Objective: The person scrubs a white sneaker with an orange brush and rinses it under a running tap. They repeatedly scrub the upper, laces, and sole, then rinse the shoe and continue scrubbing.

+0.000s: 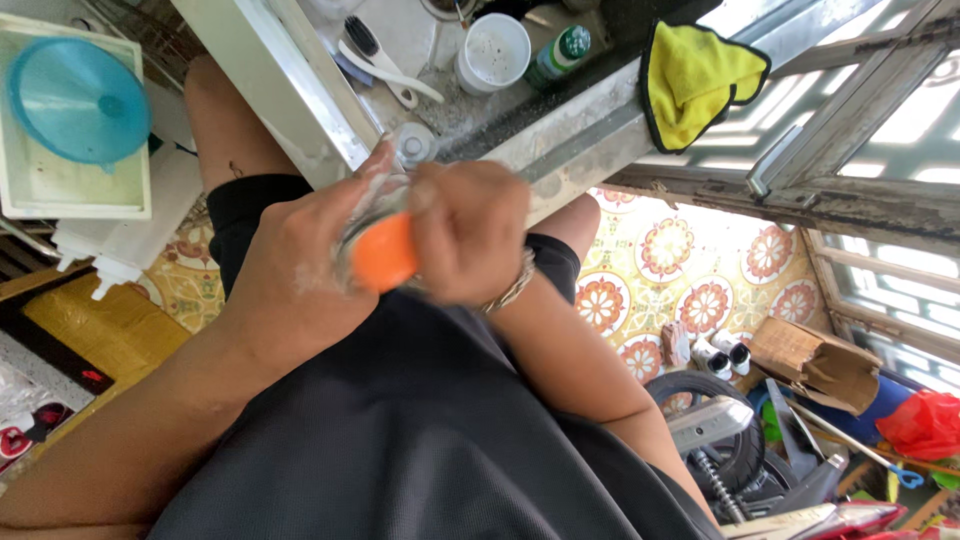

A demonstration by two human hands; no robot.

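Person's torso in black shirt fills the lower middle, seen from above w/ the view turned round. Window frame w/ patterned grille runs along the right. Grey-white ledge crosses the top centre, stone-look surface, dirty. Patterned floor tiles, orange and cream, lie below the ledge on the right. White tray at top left carries a blue funnel. Yellow cloth w/ black edging hangs over the ledge nr the window. Cardboard box sits at right, a dark tyre just beside it, red bag further right.

Left hand is wrapped round a clear, roundish item, prob. glass or plastic; blur hides its exact shape. Right hand, bracelet on wrist, is closed on an orange piece pressed against that clear item. Both are held in front of the chest, just below the ledge edge, btwn the two hands.

White cup stands on the ledge, green-capped bottle lying just beside it. Brush w/ white handle lies left of the cup.
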